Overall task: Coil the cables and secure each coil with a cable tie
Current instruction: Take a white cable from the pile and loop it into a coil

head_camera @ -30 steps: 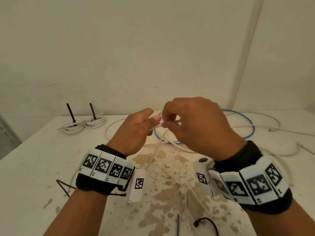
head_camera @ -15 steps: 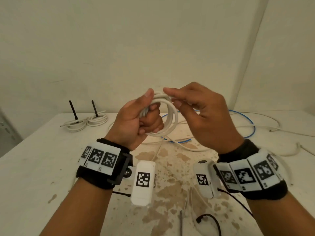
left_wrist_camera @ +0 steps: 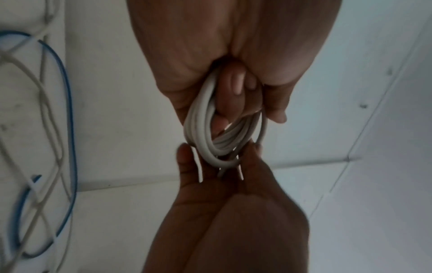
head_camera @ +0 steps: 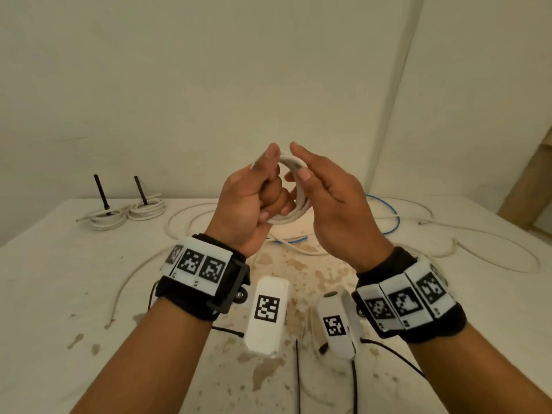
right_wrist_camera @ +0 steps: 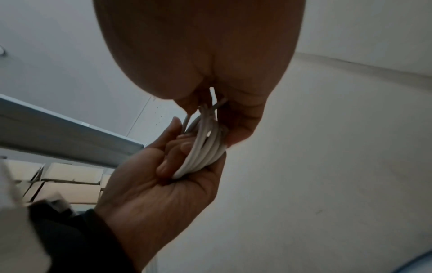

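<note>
Fingers of the left hand point(head_camera: 251, 201) are curled tight through a small white coil point(head_camera: 294, 201), thumb up along its top, holding it raised over the table point(head_camera: 53, 264). Just to the right, the right hand point(head_camera: 334, 210) pinches the same coil's upper arc with thumb and forefinger, its other fingers looser behind the loops. Back at the far left lie two finished coils point(head_camera: 125, 212), each with a black tie sticking up. Past the hands sprawl a blue cable point(head_camera: 388, 216) and loose white ones.

I'd say the winding of this cable is nearly done and the loops are being squared up. Next it wants one hand to keep the bundle clamped while the other fetches a cable tie; a thin black strip point(head_camera: 297, 380) near the front edge may be one, though I can't be sure.
</note>
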